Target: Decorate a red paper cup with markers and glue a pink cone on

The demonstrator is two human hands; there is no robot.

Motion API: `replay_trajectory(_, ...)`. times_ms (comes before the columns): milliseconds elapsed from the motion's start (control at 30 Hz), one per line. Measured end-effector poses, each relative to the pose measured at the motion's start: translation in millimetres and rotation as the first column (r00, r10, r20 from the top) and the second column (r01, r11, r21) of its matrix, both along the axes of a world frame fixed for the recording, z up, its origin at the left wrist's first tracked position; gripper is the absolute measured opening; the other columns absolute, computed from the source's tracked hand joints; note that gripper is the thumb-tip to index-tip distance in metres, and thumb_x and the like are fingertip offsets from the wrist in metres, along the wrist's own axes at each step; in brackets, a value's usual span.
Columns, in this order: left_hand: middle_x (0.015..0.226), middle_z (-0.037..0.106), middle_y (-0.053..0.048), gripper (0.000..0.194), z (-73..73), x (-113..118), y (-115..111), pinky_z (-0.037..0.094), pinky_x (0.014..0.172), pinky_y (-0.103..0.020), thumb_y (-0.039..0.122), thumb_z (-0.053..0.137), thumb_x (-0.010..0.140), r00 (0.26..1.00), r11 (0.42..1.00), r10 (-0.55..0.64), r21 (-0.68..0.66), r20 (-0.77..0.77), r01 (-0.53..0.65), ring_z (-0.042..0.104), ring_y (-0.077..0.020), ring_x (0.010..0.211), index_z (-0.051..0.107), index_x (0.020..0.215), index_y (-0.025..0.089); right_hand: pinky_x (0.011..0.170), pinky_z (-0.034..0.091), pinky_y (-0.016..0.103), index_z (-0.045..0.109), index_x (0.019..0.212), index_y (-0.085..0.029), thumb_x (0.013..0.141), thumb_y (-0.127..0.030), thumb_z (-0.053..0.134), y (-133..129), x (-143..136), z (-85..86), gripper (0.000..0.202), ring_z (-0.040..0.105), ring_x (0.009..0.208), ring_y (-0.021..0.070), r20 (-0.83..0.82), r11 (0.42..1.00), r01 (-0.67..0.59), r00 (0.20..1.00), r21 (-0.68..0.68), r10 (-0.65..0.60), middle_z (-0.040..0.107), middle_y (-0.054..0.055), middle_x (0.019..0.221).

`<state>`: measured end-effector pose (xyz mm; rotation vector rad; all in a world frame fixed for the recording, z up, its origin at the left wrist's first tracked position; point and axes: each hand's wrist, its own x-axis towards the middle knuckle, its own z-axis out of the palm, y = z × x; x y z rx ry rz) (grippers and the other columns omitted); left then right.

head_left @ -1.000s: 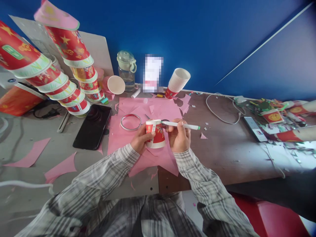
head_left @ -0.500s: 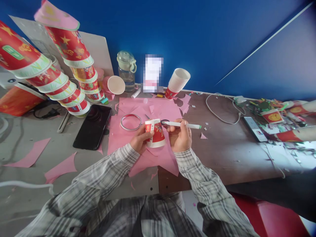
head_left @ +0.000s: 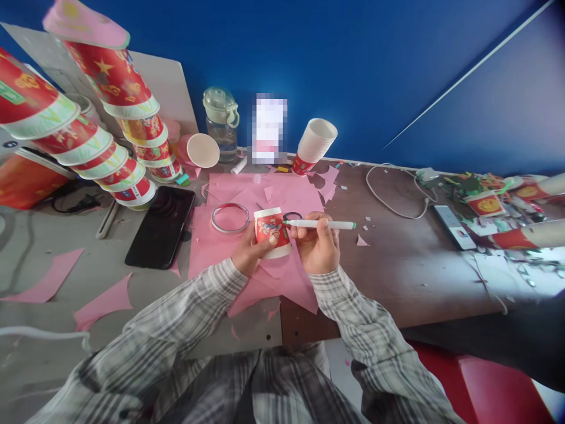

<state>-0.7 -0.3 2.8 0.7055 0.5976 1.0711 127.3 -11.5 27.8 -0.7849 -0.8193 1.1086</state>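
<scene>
A lidded clear water bottle (head_left: 222, 126), partly filled, stands against a blue wall (head_left: 353, 70) that rises behind it. Just to the bottle's right, an upright bright panel (head_left: 268, 129) shows only as pixelated blocks; to its left leans a pale board (head_left: 170, 88). A black smartphone (head_left: 160, 227) lies dark-screened in front of the bottle and to its left, with a slim grey tool (head_left: 107, 219) and a black plug (head_left: 73, 200) farther left. Well to the bottle's right lie a white corded adapter (head_left: 427, 174) and a second phone (head_left: 454, 227), its screen lit; a red seat (head_left: 503, 383) sits far in front, to the right.
</scene>
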Motion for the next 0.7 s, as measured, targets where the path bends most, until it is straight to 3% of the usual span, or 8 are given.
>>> replay_trajectory(267,0.102,0.063,-0.011,0.054,4.3,-1.0,0.2,0.046,0.084,-0.042,0.032,0.07,0.061,0.999,0.999,-0.046,0.005,0.013,0.046,0.056,-0.0289,0.098,0.052,0.109,0.014,0.064,0.052,0.037,0.055,0.086,-0.024,0.085,-0.043,0.048,0.6,1.5,-6.1,0.02,0.057,0.058,0.0158,0.15,0.99,0.102,0.982,0.102,-0.117,0.053,-0.005,0.058)
replay_trajectory(467,0.09,0.062,-0.007,0.054,-7.2,1.1,-0.2,0.048,0.071,-0.034,0.028,0.074,0.057,0.993,0.995,-0.025,0.093,-0.119,0.036,0.058,-0.0202,0.08,0.051,0.105,0.015,0.069,0.052,0.041,0.057,0.089,-0.023,0.085,-0.043,0.047,-4.6,0.0,-14.7,0.023,0.06,0.063,0.0188,0.359,0.972,0.143,0.911,0.185,-0.203,0.058,-0.002,0.063)
replay_trajectory(700,0.085,0.061,-0.005,0.06,-3.3,2.7,1.0,0.048,0.066,-0.031,0.034,0.075,0.055,0.978,0.992,0.0,0.124,-0.208,0.027,0.056,-0.0183,0.076,0.049,0.106,0.015,0.066,0.052,0.038,0.056,0.093,-0.022,0.087,-0.042,0.044,-10.0,2.0,-15.0,0.024,0.06,0.063,0.0172,0.522,0.958,0.161,0.81,0.237,-0.265,0.06,-0.001,0.068)
